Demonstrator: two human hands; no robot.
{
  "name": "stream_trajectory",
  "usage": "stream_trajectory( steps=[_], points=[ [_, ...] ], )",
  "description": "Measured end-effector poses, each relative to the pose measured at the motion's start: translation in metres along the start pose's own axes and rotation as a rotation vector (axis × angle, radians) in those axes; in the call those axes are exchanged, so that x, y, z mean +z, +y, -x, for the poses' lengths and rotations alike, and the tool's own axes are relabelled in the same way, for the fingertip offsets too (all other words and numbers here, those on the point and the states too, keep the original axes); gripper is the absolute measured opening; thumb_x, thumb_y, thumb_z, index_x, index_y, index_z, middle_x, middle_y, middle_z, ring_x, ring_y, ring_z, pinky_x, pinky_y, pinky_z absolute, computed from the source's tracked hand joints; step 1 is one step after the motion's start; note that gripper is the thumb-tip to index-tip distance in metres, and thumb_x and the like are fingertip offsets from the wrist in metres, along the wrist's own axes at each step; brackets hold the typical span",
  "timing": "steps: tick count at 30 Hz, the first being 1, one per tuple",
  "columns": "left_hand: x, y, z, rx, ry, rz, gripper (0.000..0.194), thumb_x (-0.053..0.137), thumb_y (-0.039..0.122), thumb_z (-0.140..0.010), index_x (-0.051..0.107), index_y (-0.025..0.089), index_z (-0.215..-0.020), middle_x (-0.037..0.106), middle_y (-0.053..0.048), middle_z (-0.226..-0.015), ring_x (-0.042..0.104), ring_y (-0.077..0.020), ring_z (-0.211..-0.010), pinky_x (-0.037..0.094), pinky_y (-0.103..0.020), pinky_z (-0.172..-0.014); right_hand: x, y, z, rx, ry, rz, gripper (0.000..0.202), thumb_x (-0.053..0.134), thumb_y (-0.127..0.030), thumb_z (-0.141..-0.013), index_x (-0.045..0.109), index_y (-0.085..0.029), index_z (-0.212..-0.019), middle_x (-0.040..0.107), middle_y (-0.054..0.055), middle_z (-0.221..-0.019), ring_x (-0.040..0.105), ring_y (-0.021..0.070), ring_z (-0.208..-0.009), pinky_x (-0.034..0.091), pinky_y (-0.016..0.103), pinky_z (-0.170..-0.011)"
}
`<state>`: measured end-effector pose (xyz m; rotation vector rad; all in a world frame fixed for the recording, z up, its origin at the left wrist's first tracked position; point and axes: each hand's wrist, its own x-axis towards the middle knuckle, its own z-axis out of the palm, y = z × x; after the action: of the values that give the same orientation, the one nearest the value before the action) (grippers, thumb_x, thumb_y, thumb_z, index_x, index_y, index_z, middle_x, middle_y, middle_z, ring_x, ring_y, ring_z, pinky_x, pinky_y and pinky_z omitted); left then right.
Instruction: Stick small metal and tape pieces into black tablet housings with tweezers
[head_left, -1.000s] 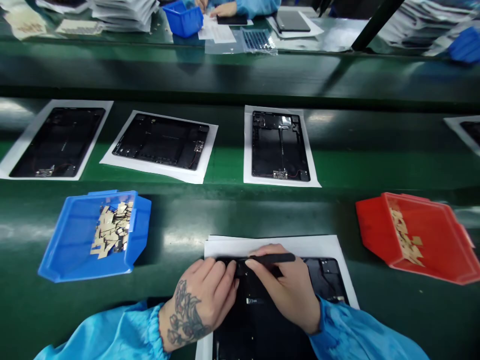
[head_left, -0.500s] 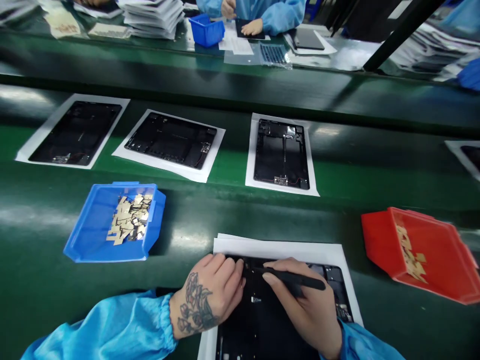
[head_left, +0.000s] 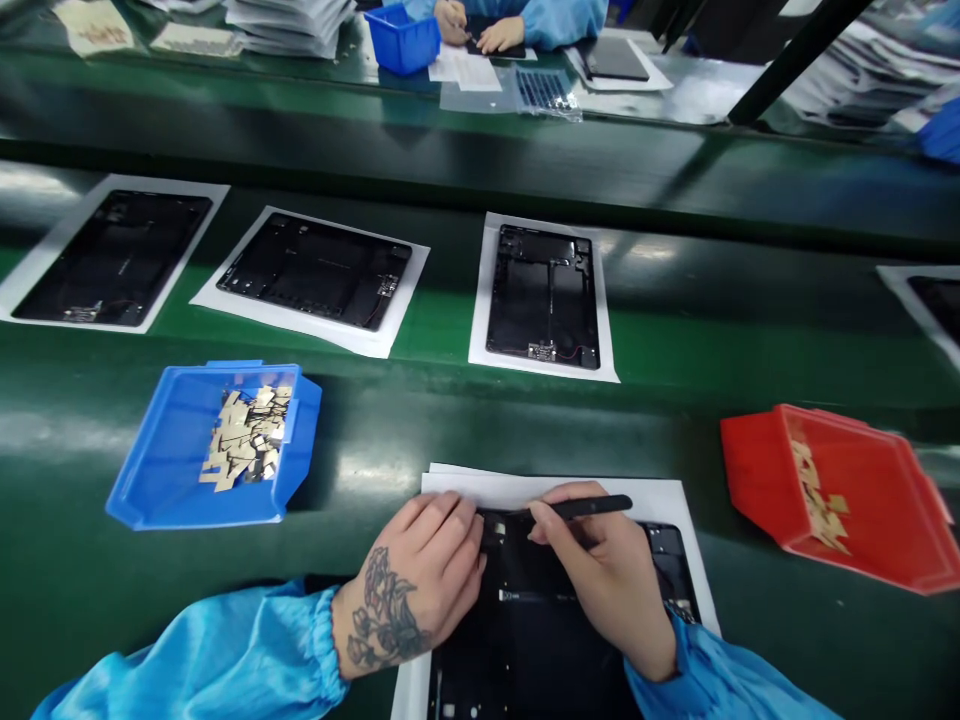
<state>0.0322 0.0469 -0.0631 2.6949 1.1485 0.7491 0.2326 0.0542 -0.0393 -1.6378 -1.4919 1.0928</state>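
A black tablet housing [head_left: 540,650] lies on white paper sheets in front of me, with small parts and a pale connector on its inside. My left hand [head_left: 420,590], tattooed on the back, rests over its upper left corner. The fingers are bent and pressed together; their tips, and anything between them, are hidden. My right hand [head_left: 604,570] is closed around black tweezers [head_left: 596,506] above the upper part of the housing. The tweezers lean low, handle end to the right, and their tips are hard to make out near the housing's top edge.
A blue bin [head_left: 150,450] with pale small parts stands at left, a red bin [head_left: 885,520] with similar pieces at right. Several tablet housings, one being the near middle housing [head_left: 517,300], lie on paper along the green belt. Across it, a co-worker's hands [head_left: 501,36] work beside another blue bin [head_left: 405,42].
My right hand has shifted slightly up, and the tweezers lie flatter, their handle end higher. My left hand stays at the corner. Housings on the belt appear further left.
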Motion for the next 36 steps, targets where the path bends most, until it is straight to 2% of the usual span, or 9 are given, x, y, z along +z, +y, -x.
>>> stream_trajectory(
  steps=[5,11,17,22,28,32,36],
  points=[
    [-0.002,0.0,0.0,0.009,-0.025,0.01,0.027,0.054,0.016,-0.082,0.064,0.003,-0.103,0.065,-0.015,-0.104,0.056,-0.0282,-0.095,0.051,-0.043,-0.08,0.002,0.002,0.001,-0.049,0.005,0.047,0.009,0.06,-0.03,-0.088,0.058,-0.021,-0.089,0.064,0.001,-0.075,0.065,0.0158,-0.062,0.053,0.026,-0.058],
    [-0.003,-0.001,0.002,0.006,-0.071,0.008,0.03,0.055,0.018,-0.082,0.063,0.003,-0.107,0.064,-0.015,-0.106,0.054,-0.0286,-0.096,0.05,-0.044,-0.081,0.005,0.001,0.004,-0.231,0.036,0.218,0.002,0.058,-0.023,-0.089,0.059,-0.023,-0.089,0.066,0.0,-0.08,0.066,0.0159,-0.071,0.053,0.027,-0.067],
    [-0.004,-0.001,0.0,-0.013,-0.107,0.031,0.036,0.052,0.019,-0.082,0.061,0.008,-0.115,0.061,-0.014,-0.108,0.052,-0.0279,-0.096,0.047,-0.044,-0.081,0.002,0.002,0.006,-0.349,0.019,0.288,0.003,0.056,-0.021,-0.089,0.057,-0.021,-0.092,0.067,0.003,-0.083,0.066,0.0186,-0.077,0.053,0.03,-0.071],
    [-0.002,0.004,0.001,-0.069,-0.18,0.03,0.046,0.05,0.021,-0.078,0.056,0.012,-0.123,0.055,-0.017,-0.111,0.048,-0.0302,-0.1,0.044,-0.048,-0.085,-0.009,0.0,0.01,-0.369,0.101,0.244,0.015,0.059,-0.016,-0.087,0.057,-0.023,-0.1,0.068,0.003,-0.092,0.066,0.0194,-0.084,0.053,0.032,-0.077],
    [-0.004,0.006,0.0,-0.126,-0.239,0.082,0.052,0.049,0.02,-0.074,0.053,0.016,-0.125,0.049,-0.016,-0.113,0.045,-0.0314,-0.102,0.042,-0.05,-0.084,-0.001,0.002,0.006,-0.305,-0.036,-0.009,0.014,0.064,-0.016,-0.085,0.061,-0.024,-0.096,0.07,0.001,-0.092,0.067,0.0177,-0.086,0.055,0.03,-0.077],
    [-0.007,0.006,0.003,-0.196,-0.204,0.204,0.044,0.048,0.016,-0.077,0.056,0.019,-0.12,0.047,-0.014,-0.116,0.044,-0.0298,-0.105,0.041,-0.048,-0.087,0.005,0.007,0.003,-0.403,-0.146,-0.073,0.017,0.065,-0.01,-0.083,0.063,-0.023,-0.094,0.071,0.002,-0.097,0.067,0.0184,-0.09,0.055,0.032,-0.081],
    [-0.008,0.007,0.008,-0.23,-0.192,0.236,0.036,0.049,0.015,-0.079,0.06,0.018,-0.114,0.045,-0.014,-0.119,0.043,-0.0306,-0.108,0.039,-0.05,-0.089,0.006,0.009,0.003,-0.521,-0.227,-0.003,0.026,0.061,-0.005,-0.084,0.062,-0.024,-0.101,0.07,0.004,-0.105,0.066,0.0179,-0.093,0.053,0.034,-0.084]
  ],
)
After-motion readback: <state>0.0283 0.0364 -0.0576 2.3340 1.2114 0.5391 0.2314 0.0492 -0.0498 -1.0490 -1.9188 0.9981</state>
